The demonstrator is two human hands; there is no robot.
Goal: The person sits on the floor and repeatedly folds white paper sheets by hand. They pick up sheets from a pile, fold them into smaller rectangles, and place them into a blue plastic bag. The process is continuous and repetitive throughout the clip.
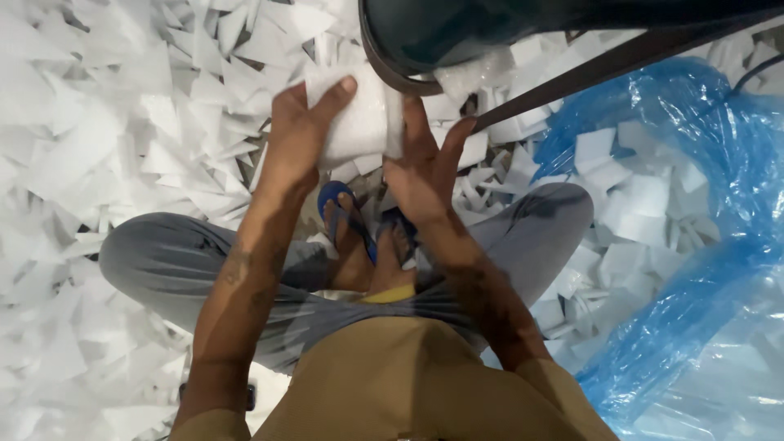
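Left hand [298, 135], right hand [425, 167] grip white foam stack [359, 118]; blue bag [702, 269] holds foam pieces [633, 192].

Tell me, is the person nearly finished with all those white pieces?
Not nearly, it seems. Some white pieces already lie in the blue plastic bag. Right now the left hand and right hand hold one stack of white foam sheets between them. A big heap of loose white scraps covers the floor around the person's knees.

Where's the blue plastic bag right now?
In the head view, the blue plastic bag lies on the person's right, beside the right knee, holding white foam scraps.
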